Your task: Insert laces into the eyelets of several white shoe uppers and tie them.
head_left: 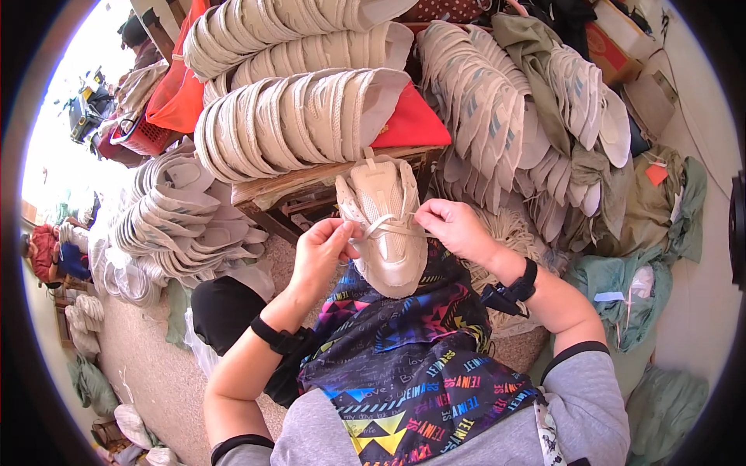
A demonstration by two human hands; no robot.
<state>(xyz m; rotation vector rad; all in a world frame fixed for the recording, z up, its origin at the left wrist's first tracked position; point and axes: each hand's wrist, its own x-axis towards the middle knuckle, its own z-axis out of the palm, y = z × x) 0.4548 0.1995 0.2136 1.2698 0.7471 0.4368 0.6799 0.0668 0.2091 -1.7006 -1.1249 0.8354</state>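
A beige shoe upper rests toe toward me over my lap, its top end by the wooden bench. A pale shoelace crosses over its front opening. My left hand pinches the lace at the left side of the upper, thumb and finger pressed together. At the opposite edge my right hand pinches the lace's other side between thumb and forefinger. The fingertips partly hide the lace ends.
Nested rows of beige shoe uppers lie on the bench beside a red cloth. More stacks of uppers stand at the right, and others at the left. A bundle of laces hangs near my right forearm. Green bags sit farther right.
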